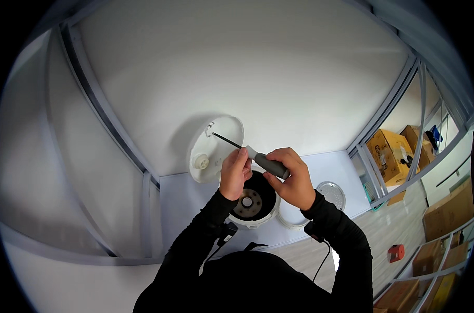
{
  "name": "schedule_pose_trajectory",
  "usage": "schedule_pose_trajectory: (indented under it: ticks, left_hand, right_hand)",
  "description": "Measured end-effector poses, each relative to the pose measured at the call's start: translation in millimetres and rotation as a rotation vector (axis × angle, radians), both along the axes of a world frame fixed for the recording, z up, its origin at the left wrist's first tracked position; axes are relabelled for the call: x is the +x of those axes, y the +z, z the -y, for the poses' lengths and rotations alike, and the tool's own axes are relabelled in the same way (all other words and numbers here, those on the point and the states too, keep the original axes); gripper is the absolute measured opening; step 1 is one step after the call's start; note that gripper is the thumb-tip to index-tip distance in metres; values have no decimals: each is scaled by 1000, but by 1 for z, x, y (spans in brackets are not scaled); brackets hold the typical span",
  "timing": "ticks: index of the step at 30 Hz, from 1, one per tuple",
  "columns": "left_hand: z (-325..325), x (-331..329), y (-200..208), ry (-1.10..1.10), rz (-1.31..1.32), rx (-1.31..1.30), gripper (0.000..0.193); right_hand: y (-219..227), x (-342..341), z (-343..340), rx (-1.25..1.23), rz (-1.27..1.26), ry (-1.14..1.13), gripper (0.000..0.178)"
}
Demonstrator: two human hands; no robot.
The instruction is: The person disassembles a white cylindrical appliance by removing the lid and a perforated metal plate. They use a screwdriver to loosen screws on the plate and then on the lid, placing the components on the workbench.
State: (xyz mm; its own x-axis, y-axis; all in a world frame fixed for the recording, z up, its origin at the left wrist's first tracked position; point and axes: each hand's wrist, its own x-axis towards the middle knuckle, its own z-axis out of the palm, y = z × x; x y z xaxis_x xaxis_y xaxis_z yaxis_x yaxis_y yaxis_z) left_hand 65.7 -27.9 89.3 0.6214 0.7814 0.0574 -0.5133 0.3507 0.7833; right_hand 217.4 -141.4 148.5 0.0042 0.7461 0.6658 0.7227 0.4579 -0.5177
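My right hand [294, 180] is wrapped round the grey handle of a screwdriver [271, 165]. At the neck of the tool, my left hand [234, 175] pinches it where handle meets shaft. The dark shaft points up and left, and its tip appears at a small fitting near the upper edge of a round white lid [215, 148]; I cannot tell whether it touches. The lid stands tilted up, with a round white piece inside it. Below my hands is a rice cooker body [253, 225], its dark interior showing a round metal heating plate [247, 203]. My hands hide part of its rim.
A perforated metal disc [332, 194] lies on the white table [177, 195], right of the cooker. Beside it, a white ring-shaped part [293, 223] is partly hidden by my right arm. Grey frame posts flank the table; cardboard boxes [388, 156] and a red object [396, 253] are further right.
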Motion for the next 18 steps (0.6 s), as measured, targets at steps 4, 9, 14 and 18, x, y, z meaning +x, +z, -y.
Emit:
schedule_pose_trajectory:
  ticks: [4,9,14,18]
  left_hand:
    - [3,2,-4,11,120,3,27]
    - [6,-1,1,-10,153,25,38]
    - [7,5,-4,24,141,-23,38]
    - [5,8,-8,48,54,12,38]
  right_hand:
    - [3,-11,3,-48,-111,-68,43]
    - [10,-12,7,-419,-346,-118,42]
    - [-3,-4,1,-59,-33,-37,45]
    - [-3,-5,1,-20,10,-38,43]
